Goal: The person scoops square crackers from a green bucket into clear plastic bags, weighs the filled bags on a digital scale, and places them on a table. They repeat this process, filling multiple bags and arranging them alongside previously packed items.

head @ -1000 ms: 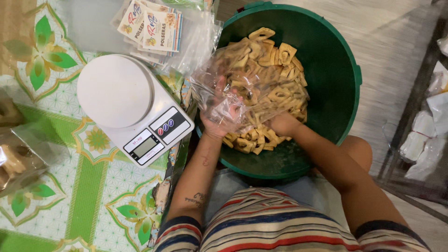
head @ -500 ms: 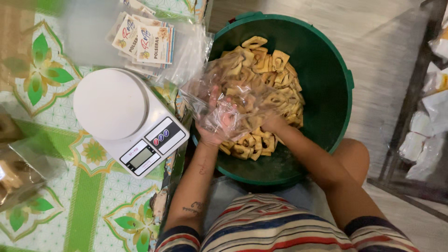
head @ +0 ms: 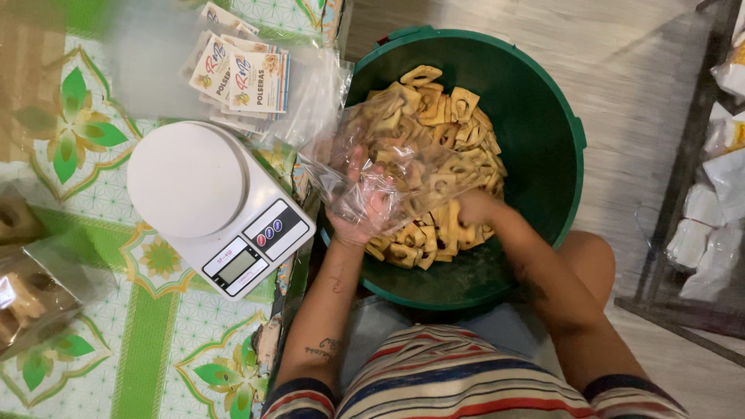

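Observation:
A green round tub (head: 543, 132) stands on the floor between my knees, holding several tan square-holed biscuits (head: 450, 109). My left hand (head: 363, 208) grips a clear plastic bag (head: 388, 151) at the tub's left rim, the bag's mouth turned toward the biscuits. My right hand (head: 475, 208) is down among the biscuits at the bag's opening, fingers closed around some of them. Some biscuits show through the bag.
A white digital kitchen scale (head: 213, 203) sits on the patterned green table cover (head: 147, 341) to the left. Printed label cards in clear bags (head: 244, 77) lie behind the scale. A filled bag (head: 27, 299) lies at far left. A metal rack with white packets (head: 702, 233) stands at right.
My right hand has moved a little right among the biscuits, and the bag has spread wider over the tub. The view has shifted slightly.

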